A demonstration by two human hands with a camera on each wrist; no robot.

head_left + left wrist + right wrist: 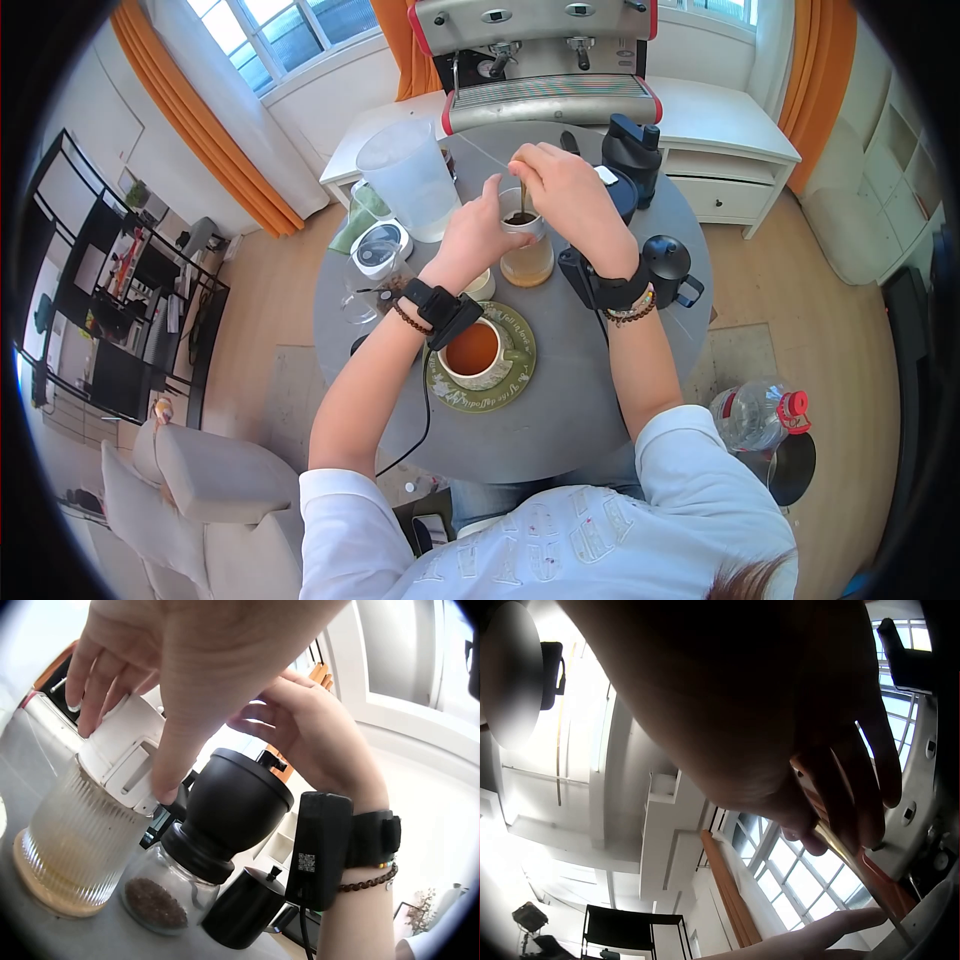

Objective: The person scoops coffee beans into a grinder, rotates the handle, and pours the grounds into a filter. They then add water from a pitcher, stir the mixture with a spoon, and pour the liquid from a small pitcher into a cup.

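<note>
A white dripper with dark coffee grounds inside sits on a ribbed glass that has pale brown liquid at its bottom. My left hand grips the dripper's rim, thumb on the near side and fingers on the far side. Over the dripper, my right hand pinches a thin golden stick, its lower end down in the grounds. The stick's tip is hidden among the grounds. Nearer me, a cup of reddish-brown tea stands on a green saucer.
Left of the hands stand a frosted pitcher and a small white scale. To the right are a black grinder on a glass jar and a black lidded pot. An espresso machine is behind the round grey table.
</note>
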